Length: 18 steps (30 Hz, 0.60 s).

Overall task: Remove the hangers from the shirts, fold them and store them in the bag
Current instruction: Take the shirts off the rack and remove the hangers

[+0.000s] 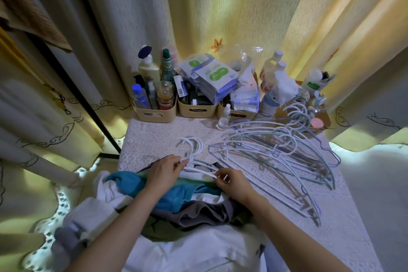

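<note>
Item: hangers [191, 162] (white, bunched), pinched by the fingers of left hand [164, 172] and right hand [234, 183], laid over shirts [176, 193] heaped on the counter [154, 134]; loose hangers [276, 159] are stacked to the right.

Single head-worn wide-angle view, facing forward and down, close above the table [154, 137], curtains [220, 6] behind.

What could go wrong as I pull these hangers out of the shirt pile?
The left hand and right hand hold several white hangers bunched together, so their hooks may tangle or snag the shirts. The loose hanger pile lies close to a small clear bottle; tossing more on could tip it.
</note>
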Available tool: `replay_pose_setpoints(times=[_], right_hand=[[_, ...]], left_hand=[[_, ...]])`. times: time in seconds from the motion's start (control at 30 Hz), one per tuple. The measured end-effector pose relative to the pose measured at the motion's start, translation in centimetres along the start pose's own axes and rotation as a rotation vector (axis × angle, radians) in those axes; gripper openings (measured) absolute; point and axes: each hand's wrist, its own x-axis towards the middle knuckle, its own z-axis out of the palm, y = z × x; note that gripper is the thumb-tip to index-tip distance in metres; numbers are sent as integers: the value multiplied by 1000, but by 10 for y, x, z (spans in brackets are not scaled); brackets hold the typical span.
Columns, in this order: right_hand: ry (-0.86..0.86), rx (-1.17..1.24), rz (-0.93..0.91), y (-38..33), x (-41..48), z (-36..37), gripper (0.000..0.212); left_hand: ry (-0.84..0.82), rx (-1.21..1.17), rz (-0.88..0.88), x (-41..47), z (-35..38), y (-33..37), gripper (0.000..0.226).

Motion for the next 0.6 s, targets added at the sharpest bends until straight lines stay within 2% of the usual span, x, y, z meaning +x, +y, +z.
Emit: replay_pose_setpoints(times=[0.07, 0.17, 0.23, 0.3, 0.37, 0.4, 0.47, 0.5, 0.53, 0.6], right_hand=[[9, -78, 52, 4, -1, 0, 20], [22, -51, 140, 9, -3, 0, 25], [-14, -73, 210, 18, -6, -2, 20], [-48, -67, 288, 33, -12, -6, 6], [1, 7, 331, 44, -17, -12, 13], [79, 58, 326, 44, -18, -16, 16], [311, 185, 266, 28, -15, -24, 20], [374, 220, 186, 16, -11, -27, 21], [358, 239, 81, 1, -8, -29, 22], [151, 213, -115, -29, -1, -27, 25]], left_hand=[[57, 28, -75, 4, -11, -11, 41], [98, 100, -145, 3, -24, -28, 41], [137, 35, -228, 1, -34, -40, 40], [177, -76, -311, 4, -47, -50, 41], [116, -91, -287, 7, -52, -49, 41], [65, -107, -252, 7, -51, -44, 39], [-4, -154, -182, 1, -43, -28, 35], [-12, -187, -158, -1, -38, -18, 37], [-12, -220, -140, -2, -32, -8, 38], [-9, -252, -85, 2, -23, 14, 40]])
